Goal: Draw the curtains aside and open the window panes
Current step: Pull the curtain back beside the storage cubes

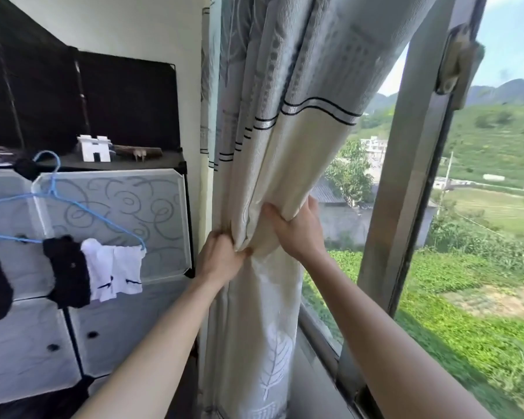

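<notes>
A grey and cream curtain (288,122) with black stripes and a white leaf print hangs bunched at the left side of the window. My left hand (221,257) is shut on its gathered folds at the left. My right hand (297,228) grips the cream edge a little higher on the right. The metal window frame post (405,164) with a latch (457,60) stands to the right of the curtain. Glass panes on either side of it show fields and houses outside. I cannot tell whether the panes stand open.
A plastic cube cabinet (115,213) stands against the wall at the left. A blue hanger (47,195) with black and white socks hangs on it. The window sill (312,385) runs below the curtain.
</notes>
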Demonstrator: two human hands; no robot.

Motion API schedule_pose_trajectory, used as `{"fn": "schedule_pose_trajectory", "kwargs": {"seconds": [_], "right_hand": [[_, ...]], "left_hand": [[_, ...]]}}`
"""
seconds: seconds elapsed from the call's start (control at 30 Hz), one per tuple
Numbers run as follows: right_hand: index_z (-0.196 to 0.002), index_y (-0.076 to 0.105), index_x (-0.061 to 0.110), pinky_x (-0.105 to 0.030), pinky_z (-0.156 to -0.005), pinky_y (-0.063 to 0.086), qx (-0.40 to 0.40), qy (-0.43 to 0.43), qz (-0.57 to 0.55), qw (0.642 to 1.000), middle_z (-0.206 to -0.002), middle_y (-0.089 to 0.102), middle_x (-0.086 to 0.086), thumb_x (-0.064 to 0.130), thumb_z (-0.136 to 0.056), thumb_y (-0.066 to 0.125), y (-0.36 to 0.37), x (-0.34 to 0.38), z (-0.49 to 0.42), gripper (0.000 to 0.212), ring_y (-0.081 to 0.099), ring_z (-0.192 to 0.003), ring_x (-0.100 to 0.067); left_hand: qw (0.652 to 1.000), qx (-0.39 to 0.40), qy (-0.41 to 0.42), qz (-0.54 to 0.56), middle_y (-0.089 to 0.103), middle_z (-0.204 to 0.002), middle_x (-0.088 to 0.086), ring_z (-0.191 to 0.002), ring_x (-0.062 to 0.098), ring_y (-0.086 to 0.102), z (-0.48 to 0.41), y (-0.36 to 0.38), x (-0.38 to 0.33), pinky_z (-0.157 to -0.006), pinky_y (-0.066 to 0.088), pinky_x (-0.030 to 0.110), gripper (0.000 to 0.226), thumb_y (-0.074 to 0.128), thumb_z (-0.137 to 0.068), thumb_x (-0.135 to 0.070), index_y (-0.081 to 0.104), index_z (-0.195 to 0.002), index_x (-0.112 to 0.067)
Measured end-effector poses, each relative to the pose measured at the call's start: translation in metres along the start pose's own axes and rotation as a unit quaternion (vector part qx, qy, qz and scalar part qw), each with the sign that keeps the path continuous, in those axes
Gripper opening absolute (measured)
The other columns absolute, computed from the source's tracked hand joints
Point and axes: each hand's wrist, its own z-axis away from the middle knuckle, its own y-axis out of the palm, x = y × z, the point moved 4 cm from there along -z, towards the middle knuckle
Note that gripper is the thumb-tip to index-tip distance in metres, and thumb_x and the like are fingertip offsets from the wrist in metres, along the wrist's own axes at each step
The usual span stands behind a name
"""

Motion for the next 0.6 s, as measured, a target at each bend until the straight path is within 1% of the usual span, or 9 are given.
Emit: {"fn": "schedule_pose_trajectory", "kwargs": {"seconds": [0.07, 0.13, 0.2, 0.27, 0.37, 0.43, 0.53, 0.6], "right_hand": [[-0.141, 0.039, 0.024, -0.042, -0.096, 0.041, 0.006, 0.010, -0.013, 1.000, -0.139, 0.047, -0.004, 0.060, -0.083, 0.048, 0.025, -0.013, -0.021, 0.069, 0.036, -0.128, -0.026], [-0.139, 0.039, 0.021, -0.047, -0.100, 0.041, 0.008, 0.016, -0.018, 1.000, -0.138, 0.046, -0.007, 0.056, -0.085, 0.047, 0.049, -0.023, -0.039, 0.064, 0.037, -0.127, -0.030], [-0.138, 0.040, 0.020, -0.050, -0.101, 0.040, 0.009, 0.019, -0.023, 0.999, -0.139, 0.046, -0.008, 0.051, -0.088, 0.048, 0.074, -0.034, -0.060, 0.060, 0.038, -0.127, -0.032], [-0.140, 0.039, 0.020, -0.050, -0.104, 0.039, 0.006, 0.017, -0.026, 0.999, -0.142, 0.044, -0.009, 0.048, -0.089, 0.048, 0.092, -0.040, -0.076, 0.059, 0.038, -0.129, -0.034], [-0.140, 0.039, 0.014, -0.050, -0.107, 0.036, -0.016, 0.008, -0.032, 0.999, -0.146, 0.041, -0.011, 0.036, -0.093, 0.049, 0.125, -0.051, -0.106, 0.053, 0.038, -0.132, -0.035], [-0.144, 0.035, 0.012, -0.049, -0.109, 0.034, -0.030, -0.002, -0.019, 0.999, -0.150, 0.038, -0.012, 0.034, -0.094, 0.047, 0.143, -0.058, -0.123, 0.057, 0.035, -0.137, -0.033], [-0.150, 0.030, 0.012, -0.051, -0.112, 0.032, -0.038, -0.002, -0.006, 0.999, -0.155, 0.033, -0.013, 0.039, -0.092, 0.042, 0.166, -0.064, -0.155, 0.065, 0.031, -0.142, -0.032], [-0.151, 0.030, 0.011, -0.052, -0.112, 0.031, -0.036, -0.001, 0.000, 0.999, -0.155, 0.034, -0.013, 0.039, -0.092, 0.041, 0.178, -0.069, -0.175, 0.066, 0.030, -0.144, -0.031]], "left_hand": [[1.000, 0.010, -0.004, 0.019, 0.057, -0.125, 0.017, -0.113, 0.038, 0.060, -0.031, 0.011, 0.012, -0.091, 0.051, 0.038, 0.053, 0.073, -0.083, -0.042, 0.064, -0.122, -0.007], [0.999, 0.020, 0.000, 0.028, 0.062, -0.119, 0.015, -0.108, 0.035, 0.063, -0.058, 0.022, 0.025, -0.088, 0.054, 0.038, 0.050, 0.074, -0.080, -0.041, 0.067, -0.117, -0.008], [0.999, 0.028, -0.004, 0.034, 0.066, -0.116, 0.011, -0.105, 0.031, 0.065, -0.086, 0.035, 0.039, -0.086, 0.055, 0.037, 0.048, 0.074, -0.079, -0.041, 0.068, -0.116, -0.011], [0.999, 0.026, 0.004, 0.036, 0.068, -0.115, 0.010, -0.106, 0.030, 0.065, -0.108, 0.040, 0.046, -0.086, 0.055, 0.037, 0.046, 0.074, -0.079, -0.038, 0.069, -0.116, -0.011], [0.999, 0.026, 0.021, 0.039, 0.071, -0.108, 0.012, -0.103, 0.031, 0.066, -0.150, 0.054, 0.060, -0.085, 0.056, 0.037, 0.042, 0.074, -0.080, -0.036, 0.071, -0.111, -0.008], [0.997, 0.024, 0.043, 0.054, 0.073, -0.106, 0.011, -0.103, 0.030, 0.065, -0.176, 0.062, 0.065, -0.085, 0.056, 0.037, 0.040, 0.074, -0.080, -0.035, 0.072, -0.109, -0.008], [0.993, 0.024, 0.077, 0.082, 0.074, -0.107, 0.007, -0.104, 0.027, 0.066, -0.219, 0.068, 0.069, -0.086, 0.056, 0.034, 0.042, 0.073, -0.079, -0.040, 0.072, -0.110, -0.012], [0.992, 0.034, 0.081, 0.091, 0.074, -0.106, 0.007, -0.100, 0.024, 0.068, -0.243, 0.074, 0.073, -0.082, 0.053, 0.026, 0.037, 0.075, -0.082, -0.034, 0.072, -0.111, -0.011]]}}
